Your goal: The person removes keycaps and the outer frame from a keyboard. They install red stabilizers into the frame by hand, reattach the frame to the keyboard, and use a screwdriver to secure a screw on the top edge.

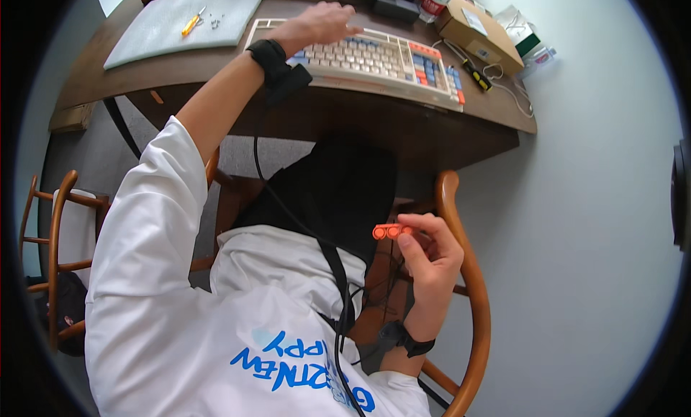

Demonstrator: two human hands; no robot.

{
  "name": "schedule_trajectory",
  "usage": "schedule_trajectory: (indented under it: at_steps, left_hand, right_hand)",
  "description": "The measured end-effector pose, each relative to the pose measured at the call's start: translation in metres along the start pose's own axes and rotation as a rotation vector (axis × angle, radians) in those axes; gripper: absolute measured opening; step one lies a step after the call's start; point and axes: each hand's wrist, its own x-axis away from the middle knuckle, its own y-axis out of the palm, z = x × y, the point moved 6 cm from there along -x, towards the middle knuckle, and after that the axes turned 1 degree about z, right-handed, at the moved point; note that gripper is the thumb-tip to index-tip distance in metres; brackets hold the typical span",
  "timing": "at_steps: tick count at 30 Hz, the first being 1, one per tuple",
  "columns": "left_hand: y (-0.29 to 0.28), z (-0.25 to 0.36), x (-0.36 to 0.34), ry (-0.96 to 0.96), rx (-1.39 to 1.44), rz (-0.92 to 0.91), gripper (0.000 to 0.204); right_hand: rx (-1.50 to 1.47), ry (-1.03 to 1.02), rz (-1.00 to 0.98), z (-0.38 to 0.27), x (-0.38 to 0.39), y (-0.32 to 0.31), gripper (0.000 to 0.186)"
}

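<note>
My left hand [317, 25] reaches over the upper left part of the keyboard [374, 51], its fingers stretched out toward the far edge. No object shows in it, and it hides some of the keys. The keyboard has a cream frame with beige, blue and orange keys. Lower down, above the chair and beside my lap, my right hand [432, 253] is closed on a small orange bar [392, 232] with round sockets along its side. Thumb and index finger pinch the bar's right end. What exactly the bar is I cannot make out.
A pale foam sheet [144, 34] with a yellow-handled screwdriver [192, 24] and small parts lies left. On the right are a cardboard box [479, 32], a black-and-yellow tool [476, 75] and white cables. A wooden chair arm [475, 294] curves beside my right arm. A black cable [288, 208] crosses my lap.
</note>
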Motion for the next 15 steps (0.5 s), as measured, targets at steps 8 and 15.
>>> schedule_trajectory:
  at_steps: [8,15]
  left_hand:
    - [0.008,0.019,-0.015,0.202,0.043,0.041,0.038]
    - [-0.045,0.017,0.022,0.390,0.000,0.388,0.038]
  right_hand:
    - [-0.062,0.064,-0.026,0.018,-0.039,0.001,0.023]
    - [-0.069,0.059,0.076,0.017,-0.077,-0.019,0.021]
